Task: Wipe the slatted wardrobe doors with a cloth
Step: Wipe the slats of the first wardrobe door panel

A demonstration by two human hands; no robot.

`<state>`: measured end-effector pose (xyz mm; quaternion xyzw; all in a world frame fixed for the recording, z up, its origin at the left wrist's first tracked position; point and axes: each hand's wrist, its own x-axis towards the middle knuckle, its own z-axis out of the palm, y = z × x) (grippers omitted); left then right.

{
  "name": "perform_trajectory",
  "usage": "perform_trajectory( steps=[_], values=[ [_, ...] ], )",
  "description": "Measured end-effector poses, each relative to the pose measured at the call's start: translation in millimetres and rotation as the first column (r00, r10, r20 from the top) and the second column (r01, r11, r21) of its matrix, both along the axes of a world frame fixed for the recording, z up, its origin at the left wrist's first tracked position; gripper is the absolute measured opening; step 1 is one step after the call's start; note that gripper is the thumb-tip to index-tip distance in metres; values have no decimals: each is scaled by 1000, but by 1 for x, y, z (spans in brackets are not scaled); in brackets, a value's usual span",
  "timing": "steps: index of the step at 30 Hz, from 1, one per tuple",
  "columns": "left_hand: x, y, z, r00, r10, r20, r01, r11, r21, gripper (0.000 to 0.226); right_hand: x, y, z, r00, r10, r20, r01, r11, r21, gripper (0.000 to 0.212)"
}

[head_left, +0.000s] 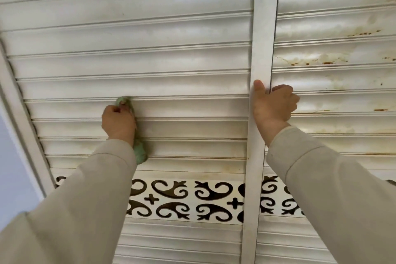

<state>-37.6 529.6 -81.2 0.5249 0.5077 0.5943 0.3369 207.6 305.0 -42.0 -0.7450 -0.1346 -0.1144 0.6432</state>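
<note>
A green cloth [139, 148] is gripped in the left hand [118, 123] and pressed to a slat of the door [171, 66]. The door's edge is clasped by the right hand [273, 106]. Fingers could be pinched if the door is swung; rust stains beyond the right hand may be smeared.

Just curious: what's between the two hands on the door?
Head view: only bare white slats lie between the left hand with its cloth and the right hand.
</note>
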Motion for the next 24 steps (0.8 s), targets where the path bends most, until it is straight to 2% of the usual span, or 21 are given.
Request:
perform_trajectory(
  steps=[2,4,6,8,9,11,14,18,24],
  values=[
    [-9,1,0,997,-3,83,13,992,-128,56,-15,3,0,994,-98,56,95,994,50,45],
    [-11,-2,-7,984,-130,120,157,957,-246,66,-32,14,-3,982,-61,181,41,993,115,24],
    [-3,-9,-7,952,-197,235,263,919,-294,63,-50,29,-7,959,53,280,-97,985,145,18],
    [8,-20,1,842,-168,512,382,856,-347,56,-69,46,-11,926,171,335,-216,971,103,18],
    [10,-27,6,790,-178,587,421,854,-307,49,-78,56,-12,903,228,363,-265,963,54,18],
    [19,-28,4,755,-203,624,432,870,-239,40,-99,75,-11,849,340,405,-353,934,-44,18],
    [17,-16,-3,765,-221,605,385,910,-155,30,-129,107,-3,765,438,473,-427,894,-137,19],
    [-15,39,8,783,-189,593,308,945,-107,22,-163,151,9,672,485,560,-445,868,-219,20],
    [-85,114,15,779,-134,613,244,965,-99,27,-197,198,11,585,477,656,-460,861,-216,20]
  ],
)
